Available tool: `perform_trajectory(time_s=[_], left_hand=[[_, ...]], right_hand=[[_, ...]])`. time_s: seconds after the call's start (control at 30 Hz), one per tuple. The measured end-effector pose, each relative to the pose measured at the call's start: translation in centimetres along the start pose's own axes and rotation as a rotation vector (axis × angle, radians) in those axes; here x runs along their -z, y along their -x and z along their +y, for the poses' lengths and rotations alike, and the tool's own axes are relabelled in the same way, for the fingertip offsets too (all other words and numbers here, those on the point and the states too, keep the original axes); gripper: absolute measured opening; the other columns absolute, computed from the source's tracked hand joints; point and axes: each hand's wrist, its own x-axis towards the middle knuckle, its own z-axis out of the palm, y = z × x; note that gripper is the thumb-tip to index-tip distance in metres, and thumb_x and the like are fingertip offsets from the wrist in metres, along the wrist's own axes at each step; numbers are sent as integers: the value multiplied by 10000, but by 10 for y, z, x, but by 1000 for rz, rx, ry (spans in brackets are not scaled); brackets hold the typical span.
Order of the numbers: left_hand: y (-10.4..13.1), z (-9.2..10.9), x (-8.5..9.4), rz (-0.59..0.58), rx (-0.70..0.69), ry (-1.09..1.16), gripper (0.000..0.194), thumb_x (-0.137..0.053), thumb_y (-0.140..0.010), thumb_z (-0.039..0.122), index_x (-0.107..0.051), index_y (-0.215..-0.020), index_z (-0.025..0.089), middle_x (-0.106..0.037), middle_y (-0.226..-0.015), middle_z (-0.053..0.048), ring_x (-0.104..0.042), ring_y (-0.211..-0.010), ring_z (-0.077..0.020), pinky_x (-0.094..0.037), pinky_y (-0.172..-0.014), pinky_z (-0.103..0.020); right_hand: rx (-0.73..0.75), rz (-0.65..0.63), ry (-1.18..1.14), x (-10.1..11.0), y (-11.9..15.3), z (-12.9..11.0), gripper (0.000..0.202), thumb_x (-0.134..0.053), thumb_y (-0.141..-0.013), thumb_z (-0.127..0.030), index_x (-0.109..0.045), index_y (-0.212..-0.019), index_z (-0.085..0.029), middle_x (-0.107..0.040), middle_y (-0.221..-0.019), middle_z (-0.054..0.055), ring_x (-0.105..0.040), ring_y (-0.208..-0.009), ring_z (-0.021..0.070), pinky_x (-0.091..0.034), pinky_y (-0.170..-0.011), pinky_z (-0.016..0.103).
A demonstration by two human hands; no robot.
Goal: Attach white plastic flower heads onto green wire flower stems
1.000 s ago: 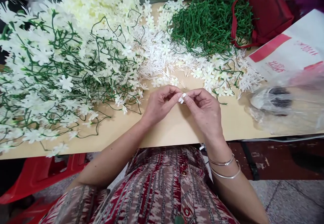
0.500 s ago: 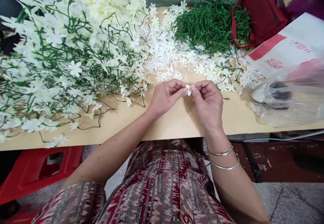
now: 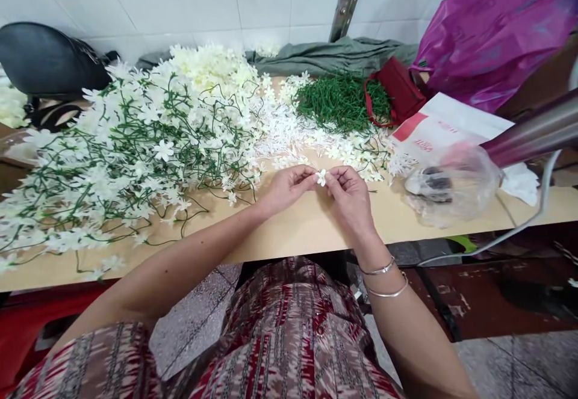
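Between my two hands, over the front part of the table, is a small white artificial flower. My left hand pinches it from the left with thumb and forefinger. From the other side my right hand grips it the same way; the fingertips nearly meet behind the petals. Just beyond lie loose white flower heads and a heap of thin white stamens. A pile of green plastic stems sits behind them. Left of my hands spreads a large mass of white flowers on green stems.
At the right are a dark red bag, a white and red paper bag, a clear plastic bag and a slanting metal post. A purple plastic bag stands behind. A black bag is at the back left.
My view has tilted up, bringing in the wall, the black bag and more of the purple bag. The flower's petals now face me more openly between my fingers; both hands keep their pinch.
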Motion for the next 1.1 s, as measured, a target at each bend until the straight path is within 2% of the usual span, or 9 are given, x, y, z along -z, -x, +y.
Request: perform_trajectory(time_s=[0.2, 0.3, 0.37, 0.43, 0.47, 0.53, 0.8, 0.9, 1.1], left_hand=[[2, 1, 0, 60, -28, -107, 205, -637, -975, 366, -695, -919, 177, -730, -829, -24, -662, -759, -118, -567, -712, -247], [3, 4, -1, 80, -6, -120, 217, -634, -981, 360, -678, -876, 176, -710, -759, -6, -632, -671, -105, -529, -636, -229], [4, 7, -1, 93, 11, -109, 228, -645, -976, 363, -671, -853, 173, -694, -728, 0, -603, -629, -96, -496, -593, -218], [4, 10, -2, 103, 23, -86, 230, -662, -965, 362, -668, -838, 170, -676, -697, 5, -565, -592, -87, -457, -556, -209], [4, 11, -2, 106, 25, -62, 223, -667, -959, 353, -667, -833, 169, -674, -695, 4, -559, -589, -85, -452, -552, -208], [5, 13, -2, 106, 34, -14, 204, -670, -951, 334, -673, -837, 165, -689, -720, -7, -582, -618, -89, -471, -577, -211], [7, 17, -1, 44, 65, 30, 224, -628, -1013, 363, -754, -971, 182, -778, -841, -44, -708, -758, -131, -583, -722, -257], [7, 18, -2, 51, 79, -10, 222, -622, -1017, 347, -769, -993, 182, -794, -856, -43, -714, -758, -135, -579, -708, -254], [8, 20, -5, 94, 79, -89, 255, -612, -1022, 335, -792, -970, 163, -789, -813, -37, -671, -686, -125, -531, -646, -247]], right_hand=[[-41, -17, -15, -3, 1, -2, 246, -749, -869, -423, -635, -907, -208, -601, -719, -47, -498, -634, 111, -424, -601, 263], [-30, 53, -15, -5, 5, -4, 251, -762, -867, -392, -630, -999, -224, -631, -806, -35, -555, -682, 118, -479, -655, 281], [44, 116, 54, -5, 10, -7, 238, -754, -881, -361, -628, -1045, -244, -644, -888, -13, -617, -774, 145, -532, -727, 320], [218, 168, 231, -5, 14, -11, 122, -733, -910, -319, -659, -980, -252, -646, -962, 22, -632, -888, 178, -556, -818, 376], [306, 157, 320, -6, 16, -13, 63, -726, -918, -295, -678, -933, -258, -650, -947, 31, -637, -941, 201, -563, -863, 409], [381, 106, 426, -6, 17, -18, 16, -720, -926, -254, -718, -925, -270, -684, -945, 41, -663, -962, 216, -584, -883, 437], [295, 95, 430, -3, 18, -13, 131, -754, -918, -222, -756, -1025, -298, -772, -981, 15, -720, -931, 201, -608, -887, 430], [299, 125, 467, -2, 19, -9, 167, -750, -927, -215, -750, -1059, -317, -771, -978, 7, -723, -929, 206, -598, -903, 450], [406, 114, 632, -3, 17, -14, 128, -729, -944, -222, -764, -1021, -318, -776, -1048, 41, -736, -1019, 250, -583, -964, 508]])
